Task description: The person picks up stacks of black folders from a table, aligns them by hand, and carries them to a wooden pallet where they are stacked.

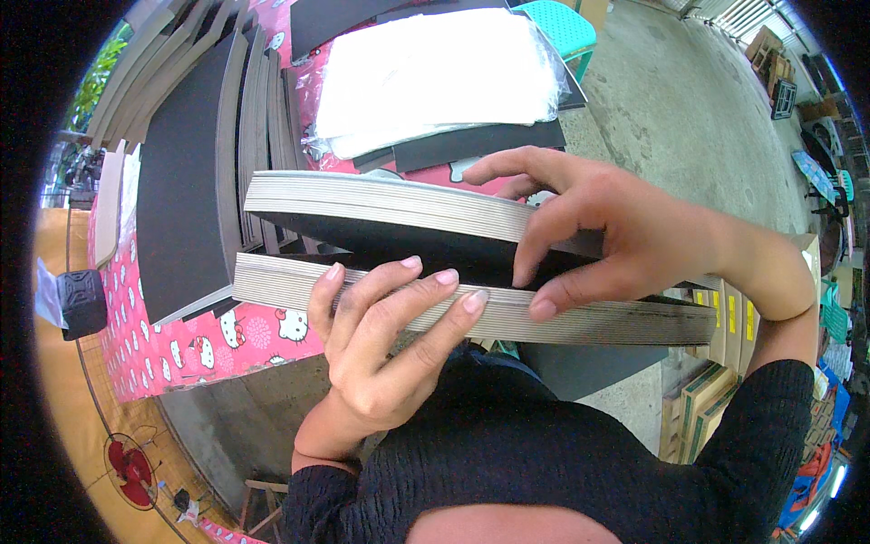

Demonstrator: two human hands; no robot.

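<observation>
Head view: A person in a black ribbed top (562,435) is handling two stacks of black-faced boards, the nearer stack (616,319) and the farther stack (390,198), in front of the body at the near side of a bench (172,363) clad in pink cartoon print. Pale, layered edges are facing the camera, a dark gap parting the pair. The left hand (385,349) is resting loosely spread fingers along the nearer stack's edge; whether it is gripping cannot be told. The right hand (607,218) is arching half open over the gap, thumb touching the nearer stack's edge, nothing visibly clasped. Grey-edged black boards (186,190) are crowding the bench's left, while white sheets (439,77) are lying beyond. Each board is probably proving thin and stiff, a full stack heavy, with smooth faces likely to slide and corners liable to dent. Long edges are seemingly offering the best hold, thumbs pressing one outer face and fingers the other.
</observation>
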